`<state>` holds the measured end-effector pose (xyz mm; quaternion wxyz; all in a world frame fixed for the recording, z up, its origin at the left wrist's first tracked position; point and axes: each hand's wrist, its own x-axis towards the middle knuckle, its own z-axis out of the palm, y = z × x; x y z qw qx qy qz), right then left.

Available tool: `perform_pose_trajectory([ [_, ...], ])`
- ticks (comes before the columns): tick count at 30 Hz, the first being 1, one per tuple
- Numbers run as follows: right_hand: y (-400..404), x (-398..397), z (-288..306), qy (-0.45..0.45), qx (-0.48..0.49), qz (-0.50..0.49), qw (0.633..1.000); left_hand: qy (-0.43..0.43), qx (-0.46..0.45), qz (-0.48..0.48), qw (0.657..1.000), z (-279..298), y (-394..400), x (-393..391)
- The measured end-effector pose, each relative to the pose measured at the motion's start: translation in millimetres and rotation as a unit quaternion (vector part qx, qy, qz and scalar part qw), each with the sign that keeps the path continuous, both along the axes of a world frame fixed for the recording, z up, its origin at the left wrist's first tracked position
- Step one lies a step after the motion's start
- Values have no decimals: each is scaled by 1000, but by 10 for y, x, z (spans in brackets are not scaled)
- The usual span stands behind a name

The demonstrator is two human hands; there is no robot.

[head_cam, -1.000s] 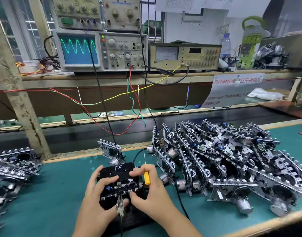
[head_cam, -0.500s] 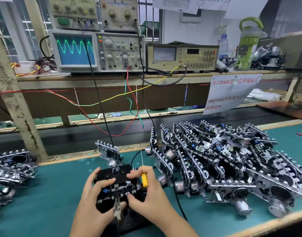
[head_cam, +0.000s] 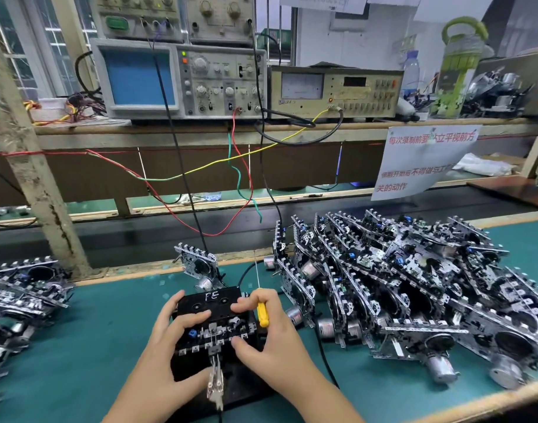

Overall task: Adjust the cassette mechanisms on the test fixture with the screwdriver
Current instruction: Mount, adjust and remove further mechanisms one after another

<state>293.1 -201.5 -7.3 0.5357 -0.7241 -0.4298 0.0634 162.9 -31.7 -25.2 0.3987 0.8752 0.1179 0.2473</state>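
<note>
Green tabletop [head_cam: 87, 337]: left hand [head_cam: 170, 349] braces the cassette mechanism [head_cam: 214, 326] on the fixture; right hand [head_cam: 270, 334] steadies it, gripping the parked screwdriver [head_cam: 262, 312].

both hands [head_cam: 170, 346] [head_cam: 270, 340] low, side by side, fingers curled, forearms converging

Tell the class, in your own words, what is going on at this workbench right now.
A person is working on a cassette mechanism seated on a black test fixture on the green bench. The left hand grips the mechanism's left side, while the right hand touches its right side and holds a yellow-handled screwdriver, shaft pointing up, not on a screw. A big pile of cassette mechanisms lies to the right. The oscilloscope screen shows no clear trace.
</note>
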Motion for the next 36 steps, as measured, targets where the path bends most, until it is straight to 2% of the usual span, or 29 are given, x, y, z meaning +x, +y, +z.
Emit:
perform_pose_trajectory([
  [2,-7,15,32,-8,-4,-1,1000,25,-4,-24,999,105,49,-62],
  [5,-19,-20,70,-50,-34,1,998,39,4,16,999,298,62,5],
  [7,-21,-80,65,-97,-33,-15,995,62,63,59,994,467,58,178],
  [9,-36,-137,35,-123,-27,-37,991,140,122,94,978,666,68,357],
  [12,-83,-171,-20,-133,-38,-53,989,232,197,70,950,892,187,509],
  [14,-112,-171,-33,-124,-48,-44,990,242,282,41,927,974,230,531],
  [17,-130,-176,-17,-113,-23,-47,992,186,362,38,913,947,235,521],
  [18,-122,-180,-5,-112,-9,-56,992,154,342,43,926,919,242,497],
  [20,-94,-190,19,-118,17,-65,991,60,214,80,972,846,277,400],
  [22,-69,-186,40,-134,8,-45,990,-29,84,158,983,720,385,250],
  [24,-51,-167,68,-153,-50,2,987,-13,64,259,964,491,488,55],
  [27,-1,-116,146,-193,-90,37,976,106,91,337,931,-22,586,-262],
  [30,62,-48,329,-218,-109,58,968,202,123,326,915,-328,613,-473],
  [32,77,6,489,-186,-108,78,973,216,106,317,917,-360,576,-537],
  [34,51,33,690,-132,-66,87,985,131,33,297,945,-234,348,-509],
  [36,-6,11,901,-94,-18,73,993,5,-93,225,970,128,-41,-342],
])
